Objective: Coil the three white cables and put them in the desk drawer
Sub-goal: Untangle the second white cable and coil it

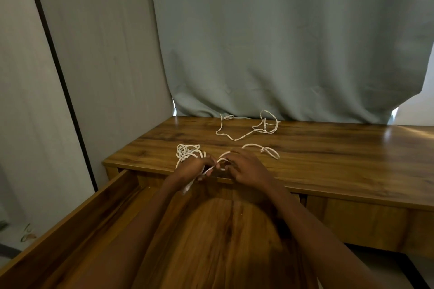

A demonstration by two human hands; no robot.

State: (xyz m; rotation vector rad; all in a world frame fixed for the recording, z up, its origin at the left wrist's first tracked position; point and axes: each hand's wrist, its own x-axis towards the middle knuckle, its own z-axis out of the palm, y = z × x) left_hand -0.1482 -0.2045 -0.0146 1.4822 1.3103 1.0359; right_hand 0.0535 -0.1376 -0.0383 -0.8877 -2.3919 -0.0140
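Wooden drawer (77, 225) pulled wide open, nearest of all, warm brown boards inside, no cable in it. Over its back edge, both forearms reaching in toward the desk (328, 159). Left hand (191, 168) curled round a cable (258, 148), white strand pinched at the fingertips, one loose end dangling below the palm toward the drawer. Right hand (246, 169) just beside it, fingers bent, pinching the same strand where it loops up between the two hands. From there, trailing right across the desk top, ending in a small loop. Just beyond the left hand, a bundle (186, 151) of white loops, bunched small on the wood, touching the hand's far side; whether gripped or merely lying there, hard to say. Farther back, near the desk's rear edge, a third cable (249, 128), loose and sprawled, uncoiled, well apart from both hands. Behind everything, a grey-green curtain (281, 42) hanging down to the desk, pale wall panels (94, 54) to the left.
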